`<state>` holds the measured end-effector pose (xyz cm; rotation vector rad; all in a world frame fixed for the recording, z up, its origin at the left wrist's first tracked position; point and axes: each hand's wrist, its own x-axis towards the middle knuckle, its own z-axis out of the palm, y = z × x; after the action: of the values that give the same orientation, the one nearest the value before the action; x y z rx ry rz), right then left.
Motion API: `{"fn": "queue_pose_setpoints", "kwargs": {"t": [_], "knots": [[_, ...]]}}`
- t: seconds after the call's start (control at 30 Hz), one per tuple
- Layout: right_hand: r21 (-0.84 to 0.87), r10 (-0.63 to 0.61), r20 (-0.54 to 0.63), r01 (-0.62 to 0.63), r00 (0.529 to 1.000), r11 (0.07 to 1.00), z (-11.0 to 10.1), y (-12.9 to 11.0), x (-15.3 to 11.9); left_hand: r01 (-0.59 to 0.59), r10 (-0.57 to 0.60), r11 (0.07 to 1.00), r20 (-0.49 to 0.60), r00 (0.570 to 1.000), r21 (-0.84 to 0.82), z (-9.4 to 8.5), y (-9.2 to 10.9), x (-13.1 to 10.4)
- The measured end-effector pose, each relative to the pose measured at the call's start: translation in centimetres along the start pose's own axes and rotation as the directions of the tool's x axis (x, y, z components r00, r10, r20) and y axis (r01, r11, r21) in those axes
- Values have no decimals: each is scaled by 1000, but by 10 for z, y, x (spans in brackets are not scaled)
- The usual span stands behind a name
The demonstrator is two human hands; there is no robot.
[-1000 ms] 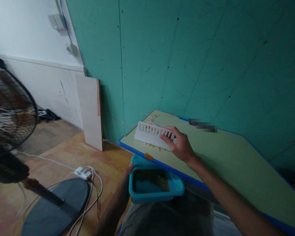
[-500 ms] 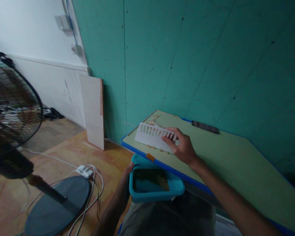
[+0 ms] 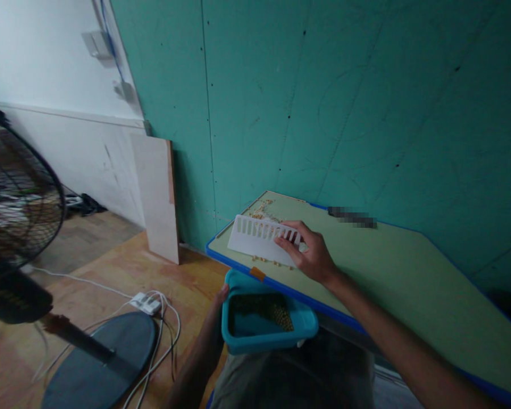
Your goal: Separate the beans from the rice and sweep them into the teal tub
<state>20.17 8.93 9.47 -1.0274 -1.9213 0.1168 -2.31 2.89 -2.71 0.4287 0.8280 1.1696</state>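
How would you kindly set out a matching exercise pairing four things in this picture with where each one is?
Things:
1. Slotted strip
2. Tub
3. Fan
4. Board

Places:
A. Upright by the green wall
B. In the left hand
C. Cut off by the picture's left edge
D. In the right hand

Pairs: 1-D, 2-B, 3-C, 4-A

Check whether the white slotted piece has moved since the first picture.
Yes: judged against the orange patch on the blue table edge, the white slotted piece has shifted slightly leftward and toward that edge.
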Motion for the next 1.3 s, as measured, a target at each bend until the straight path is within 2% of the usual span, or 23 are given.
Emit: {"fn": "queue_pose_setpoints", "kwargs": {"t": [0.1, 0.17, 0.27, 0.47, 0.7, 1.03, 1.2, 1.3], "knots": [[12, 17, 12, -17, 1000, 1000, 0, 0, 0, 14, -15, 1000, -52, 999, -13, 0, -1, 8], [21, 20, 17, -20, 1000, 1000, 0, 0, 1, -15, 15, 1000, -26, 1000, -24, -1, -2, 9], [30, 13, 17, -14, 1000, 999, 0, 0, 1, 5, -4, 1000, -51, 999, 10, -1, -3, 2], [57, 20, 41, -22, 999, 998, 0, -1, 2, -71, 73, 997, -33, 997, 37, 10, 2, -20], [87, 35, 49, -39, 998, 995, 0, -3, 2, -39, 38, 998, 15, 999, 45, 13, 5, -18], [269, 208, 91, -225, 974, 936, -1, 7, 6, 0, 0, 999, 1, 1000, -37, 2, -5, 0], [328, 272, 156, -310, 949, 892, 1, 8, 7, 65, -65, 996, 11, 998, -62, 9, 2, -7], [362, 302, 191, -353, 934, 863, 2, 8, 7, 7, -5, 999, 46, 999, -35, 13, 6, -17]]}}
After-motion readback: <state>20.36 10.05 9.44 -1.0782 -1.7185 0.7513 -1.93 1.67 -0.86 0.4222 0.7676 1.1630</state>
